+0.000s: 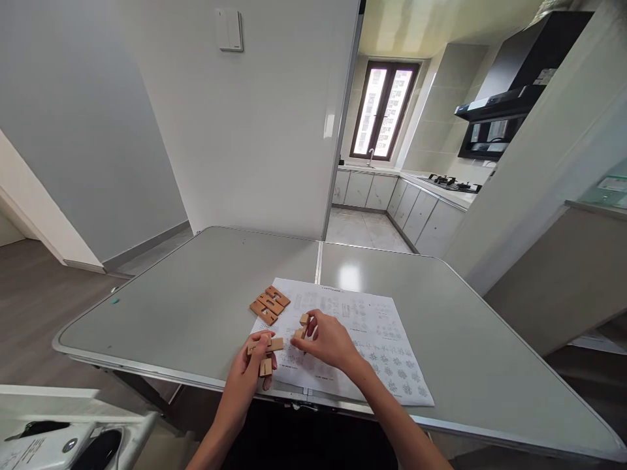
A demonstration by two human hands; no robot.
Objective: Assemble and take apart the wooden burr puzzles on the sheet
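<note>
Close to the table's front edge, my left hand is closed around several light wooden puzzle pieces that cross one another. A square end of one piece shows below the thumb. To the right, my right hand pinches a notched light wooden puzzle piece over the printed sheet. A gap separates it from the pieces in my left hand. Several flat brown wooden plates with cut-out slots lie side by side at the sheet's upper left corner.
The grey folding table has a metal rim and a centre seam. A white wall stands behind it. A kitchen with a gas stove lies beyond the opening. A white container holding dark items is at lower left.
</note>
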